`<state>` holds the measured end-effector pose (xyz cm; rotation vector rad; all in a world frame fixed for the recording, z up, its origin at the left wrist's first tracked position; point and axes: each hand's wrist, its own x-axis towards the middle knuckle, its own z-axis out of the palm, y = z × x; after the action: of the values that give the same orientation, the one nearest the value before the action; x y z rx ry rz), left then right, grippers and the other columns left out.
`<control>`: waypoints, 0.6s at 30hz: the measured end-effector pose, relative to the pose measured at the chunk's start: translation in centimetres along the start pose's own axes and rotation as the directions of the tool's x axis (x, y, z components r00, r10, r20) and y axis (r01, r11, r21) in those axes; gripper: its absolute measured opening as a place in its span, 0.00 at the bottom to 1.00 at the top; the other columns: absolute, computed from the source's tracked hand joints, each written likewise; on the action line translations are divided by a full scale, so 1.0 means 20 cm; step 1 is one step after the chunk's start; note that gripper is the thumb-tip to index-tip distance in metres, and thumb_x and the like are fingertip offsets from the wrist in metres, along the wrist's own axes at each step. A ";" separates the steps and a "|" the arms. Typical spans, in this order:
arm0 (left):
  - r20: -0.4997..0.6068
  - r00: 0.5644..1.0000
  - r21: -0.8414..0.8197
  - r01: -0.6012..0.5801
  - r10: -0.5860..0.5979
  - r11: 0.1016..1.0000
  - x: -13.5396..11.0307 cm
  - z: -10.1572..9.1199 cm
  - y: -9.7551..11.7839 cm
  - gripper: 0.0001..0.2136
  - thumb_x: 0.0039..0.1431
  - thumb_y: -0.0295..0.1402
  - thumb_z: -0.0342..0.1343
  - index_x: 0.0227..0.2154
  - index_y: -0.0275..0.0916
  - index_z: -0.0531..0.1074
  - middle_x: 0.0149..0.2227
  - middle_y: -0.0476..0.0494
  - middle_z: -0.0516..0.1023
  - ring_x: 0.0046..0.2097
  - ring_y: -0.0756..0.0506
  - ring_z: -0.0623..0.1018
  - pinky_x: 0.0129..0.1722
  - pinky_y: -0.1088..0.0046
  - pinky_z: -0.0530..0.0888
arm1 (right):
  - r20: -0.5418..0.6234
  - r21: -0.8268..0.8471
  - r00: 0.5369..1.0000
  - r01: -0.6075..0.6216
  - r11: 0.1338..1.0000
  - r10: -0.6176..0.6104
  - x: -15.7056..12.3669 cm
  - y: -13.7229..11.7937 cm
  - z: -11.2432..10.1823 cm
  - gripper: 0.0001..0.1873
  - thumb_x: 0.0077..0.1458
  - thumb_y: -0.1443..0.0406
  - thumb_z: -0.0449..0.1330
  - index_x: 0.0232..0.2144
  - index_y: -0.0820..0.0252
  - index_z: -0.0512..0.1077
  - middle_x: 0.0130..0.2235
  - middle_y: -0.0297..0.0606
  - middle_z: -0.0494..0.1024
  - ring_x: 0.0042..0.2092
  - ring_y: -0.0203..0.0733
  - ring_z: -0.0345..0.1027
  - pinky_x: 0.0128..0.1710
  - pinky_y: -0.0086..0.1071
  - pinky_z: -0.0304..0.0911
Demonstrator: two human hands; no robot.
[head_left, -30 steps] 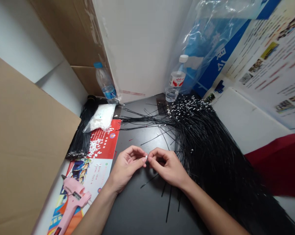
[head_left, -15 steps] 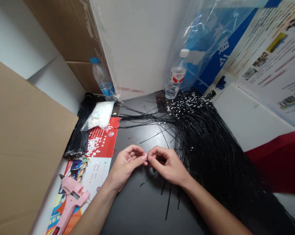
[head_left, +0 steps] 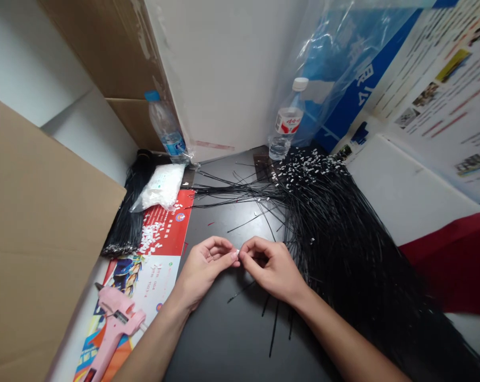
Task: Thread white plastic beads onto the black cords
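Between thumb and index finger, my left hand [head_left: 204,269] pinches a tiny white plastic connector [head_left: 237,253]. My right hand [head_left: 275,269] meets it fingertip to fingertip, closed on what looks like the end of a thin black wire, mostly hidden by the fingers. Both hands are just above the dark grey tabletop [head_left: 224,334]. Right of them spreads a large heap of black wires [head_left: 343,254], many with white connectors [head_left: 309,167] on their far ends. Loose white connectors [head_left: 150,239] are scattered on a red printed sheet [head_left: 176,233] at the left.
A clear bag of white pieces [head_left: 160,185] lies beside a bundle of black wires [head_left: 126,217]. Nearer on the left is a pink glue gun [head_left: 114,318]. Two water bottles, one blue-capped [head_left: 166,127], one white-capped [head_left: 288,122], stand at the back. A cardboard panel [head_left: 44,239] borders the left.
My fingertips have drawn slightly closer around the white connector, and less of it shows. Otherwise the hands hold nearly the same position.
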<state>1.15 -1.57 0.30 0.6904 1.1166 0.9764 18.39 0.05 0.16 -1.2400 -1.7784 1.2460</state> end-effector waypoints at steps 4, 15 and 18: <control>-0.040 0.999 0.031 -0.035 0.036 0.999 0.00 0.01 0.00 0.16 0.43 0.36 0.73 0.30 0.36 0.73 0.30 0.48 0.80 0.32 0.50 0.79 0.39 0.73 0.76 | -0.033 -0.045 0.999 0.006 0.999 -0.007 0.00 0.00 0.01 0.07 0.56 0.65 0.58 0.28 0.60 0.73 0.24 0.33 0.76 0.25 0.32 0.66 0.23 0.25 0.57; -0.099 0.991 0.066 -0.084 0.090 0.994 0.00 0.03 -0.02 0.17 0.42 0.36 0.73 0.26 0.37 0.68 0.29 0.49 0.80 0.33 0.51 0.79 0.39 0.75 0.75 | -0.086 -0.123 0.994 0.055 0.991 -0.066 -0.02 0.02 0.05 0.06 0.58 0.65 0.57 0.29 0.59 0.71 0.25 0.33 0.76 0.25 0.33 0.67 0.26 0.27 0.59; -0.107 0.988 0.051 -0.102 0.107 0.994 0.01 0.03 -0.03 0.18 0.42 0.36 0.73 0.25 0.38 0.67 0.29 0.49 0.80 0.34 0.50 0.79 0.40 0.75 0.75 | -0.095 -0.120 0.994 0.047 0.992 -0.059 -0.01 0.02 0.06 0.06 0.58 0.65 0.57 0.29 0.59 0.71 0.25 0.33 0.76 0.24 0.33 0.67 0.25 0.27 0.58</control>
<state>1.90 -1.69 -0.07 0.7447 1.2116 1.0918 17.68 -0.56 -0.66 -1.2883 -1.8219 1.0453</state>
